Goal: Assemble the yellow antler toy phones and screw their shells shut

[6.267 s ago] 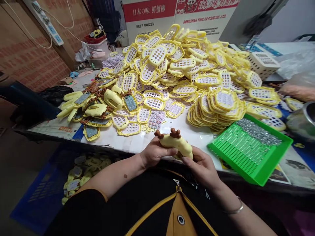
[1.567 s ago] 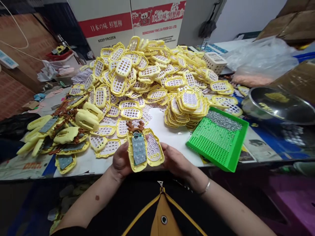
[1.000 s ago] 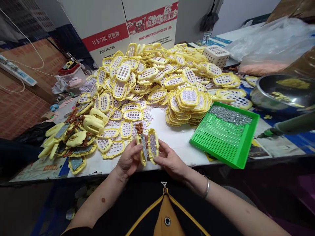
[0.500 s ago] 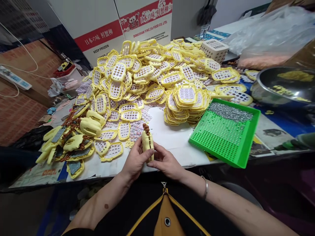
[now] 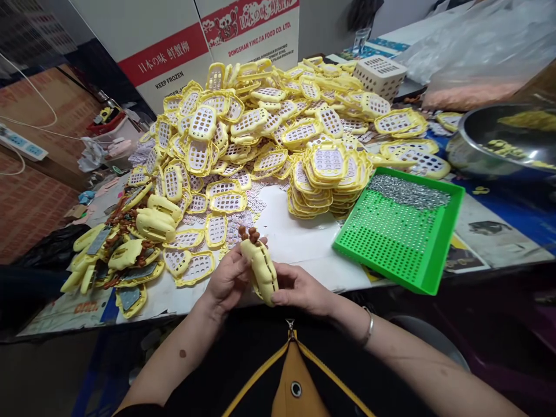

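Between my two hands is a yellow plastic toy casing (image 5: 259,271) with brown knobs at its top end, held tilted above the table's front edge. My left hand (image 5: 229,279) grips its upper left side. On its lower right side, the thumb and fingers of my right hand (image 5: 302,291) press together. Just beyond lie yellow casing halves with white keypad inserts (image 5: 216,230). More yellow casings (image 5: 158,223), some with brown knobs and grey parts, are piled to the left.
A large heap of yellow keypad halves (image 5: 252,124) covers the back of the table, with a neat stack (image 5: 328,168) in front. To the right are a green perforated tray (image 5: 391,249) holding small screws and a metal bowl (image 5: 460,147). A power strip (image 5: 21,145) is at far left.
The yellow casing has turned in my hands, from upright and edge-on to tilted with its broad side showing. My left hand has shifted slightly left. The camera view has moved a little.
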Motion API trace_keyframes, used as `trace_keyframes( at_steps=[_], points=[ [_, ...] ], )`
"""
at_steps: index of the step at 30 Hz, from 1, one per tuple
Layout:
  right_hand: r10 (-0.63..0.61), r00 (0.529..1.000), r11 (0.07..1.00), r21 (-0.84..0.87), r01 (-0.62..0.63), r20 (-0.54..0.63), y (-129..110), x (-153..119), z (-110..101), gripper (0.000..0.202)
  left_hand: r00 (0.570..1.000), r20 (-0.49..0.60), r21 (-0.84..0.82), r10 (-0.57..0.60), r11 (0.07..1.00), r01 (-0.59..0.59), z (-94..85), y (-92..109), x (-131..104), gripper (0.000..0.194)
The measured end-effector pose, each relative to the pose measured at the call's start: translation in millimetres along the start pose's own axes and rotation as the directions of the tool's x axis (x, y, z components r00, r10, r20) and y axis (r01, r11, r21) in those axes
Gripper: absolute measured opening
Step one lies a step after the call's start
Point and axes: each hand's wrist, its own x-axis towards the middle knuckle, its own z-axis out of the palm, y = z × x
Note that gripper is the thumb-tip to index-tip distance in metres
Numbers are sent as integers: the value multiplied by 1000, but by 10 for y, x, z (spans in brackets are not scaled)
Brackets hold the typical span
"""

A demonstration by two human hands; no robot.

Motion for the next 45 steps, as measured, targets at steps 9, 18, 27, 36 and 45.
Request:
trace_keyframes(
  at_steps=[9, 18, 27, 36, 45],
  points=[
    [-94, 961, 591, -792, -155, -259, -192, -13, 133, 37, 994, -111, -89, -5, 996, -4, 95, -61, 25, 43],
    [-55, 968, 469, -862, -191, -245, -295, -20, 85, 40, 999, -46, -130, -13, 992, 7, 64, -69, 8, 44],
    [-269, 947, 350, -934, -73, -174, -277, -81, -22, 42, 991, -108, -77, 74, 994, -82, 141, -89, -9, 36],
    [-592, 806, 171, -979, 111, -12, -349, 13, 82, 26, 974, -87, 5, 211, 977, -211, 179, -146, -6, 31],
    [-542, 840, 4, -1000, 22, 16, -329, 13, 23, 55, 986, -77, -104, 149, 982, -157, 56, -129, 6, 48]
  ],
)
